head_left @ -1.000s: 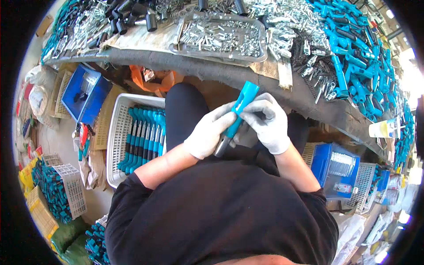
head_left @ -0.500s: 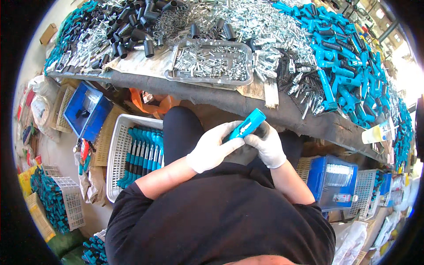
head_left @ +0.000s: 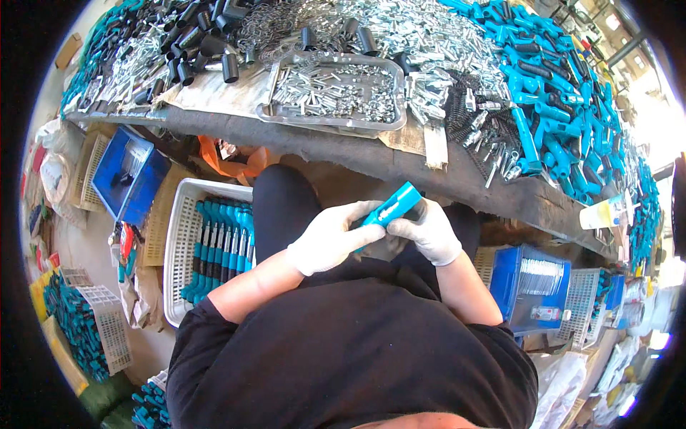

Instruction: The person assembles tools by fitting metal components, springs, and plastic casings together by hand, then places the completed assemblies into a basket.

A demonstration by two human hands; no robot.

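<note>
Both of my white-gloved hands hold one teal plastic tool handle [head_left: 397,203] over my lap. My left hand [head_left: 330,237] is wrapped round its lower part. Fingers and thumb of my right hand [head_left: 430,233] grip its right side. The handle is a tube tilted up to the right, with a wide round end on top. A slot along its side shows something pale or metallic inside, too small to make out. Its lower end is mostly hidden by my left hand.
The workbench edge [head_left: 343,146] runs just ahead. On it are a clear tray [head_left: 404,107] of small metal parts, black sleeves [head_left: 229,68], springs and piles of teal handles [head_left: 550,111]. A white basket [head_left: 171,250] of teal tools stands left, a blue bin [head_left: 511,286] right.
The teal handle has turned slightly in my hands, so its slot looks narrower. Both hands keep their hold. The whole view has shifted a little.
</note>
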